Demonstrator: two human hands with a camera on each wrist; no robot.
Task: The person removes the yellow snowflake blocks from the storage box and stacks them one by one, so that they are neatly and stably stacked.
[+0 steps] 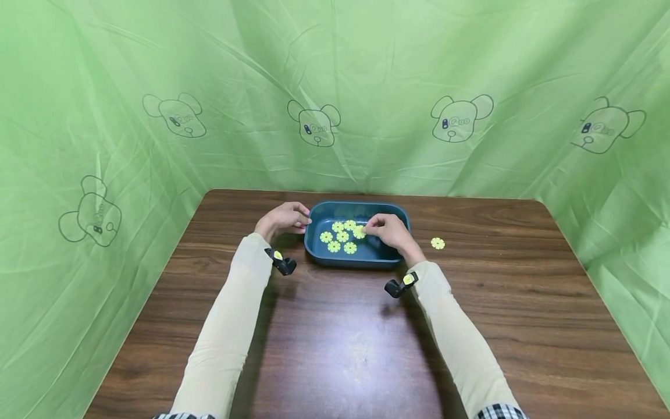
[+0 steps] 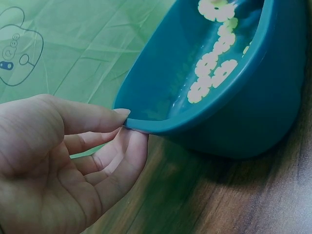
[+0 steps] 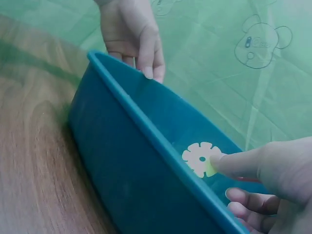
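A dark blue rectangular plastic basin (image 1: pixel 345 263) stands near the table's back edge, with several yellow notched building discs (image 1: pixel 350 248) lying on its floor. At its left end my left hand (image 1: pixel 285 219) pinches the rim (image 2: pixel 161 127), thumb on top and fingers beneath. Inside the basin's right half, my right hand (image 1: pixel 391 231) holds one notched disc (image 3: pixel 199 158) between thumb and fingers, above the floor. In the right wrist view this disc's round centre hole shows, while the fingers behind it are partly hidden.
One more yellow disc (image 1: pixel 437 243) lies on the brown wooden table (image 1: pixel 497 291), right of the basin. Green cloth (image 1: pixel 377 157) with printed bear heads hangs behind and along both sides. A black wrist camera (image 1: pixel 401 285) sits on each forearm.
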